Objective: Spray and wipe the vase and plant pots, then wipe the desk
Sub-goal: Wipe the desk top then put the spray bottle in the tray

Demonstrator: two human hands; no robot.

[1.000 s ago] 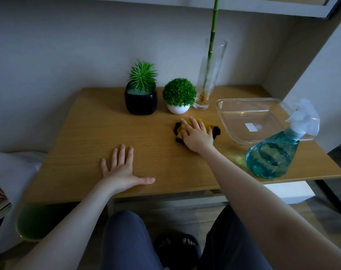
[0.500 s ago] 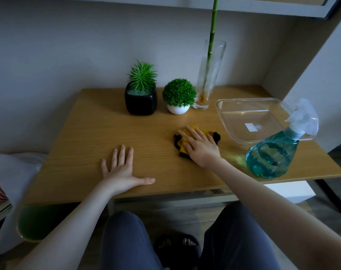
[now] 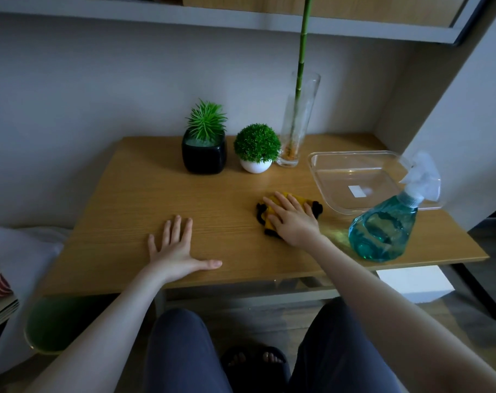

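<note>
Two hands are resting on the wooden desk point(image 3: 156, 199): your right hand point(image 3: 293, 219) is pressing flat, fingers spread, on the yellow-and-black cloth point(image 3: 312, 204) at centre frame, grasping nothing, while your left hand point(image 3: 174, 246) is lying open at lower centre-left. The black plant pot point(image 3: 204, 154), white plant pot point(image 3: 255, 165) and glass vase point(image 3: 296, 123) are lining the desk's far edge; the blue spray bottle point(image 3: 382, 231) is standing right, touching the clear tray point(image 3: 354, 180).

A dim, plain grey-white wall point(image 3: 99, 95) backs the scene; above it runs a white-edged wooden shelf point(image 3: 241, 21), below it wood-look flooring point(image 3: 467, 316).
</note>
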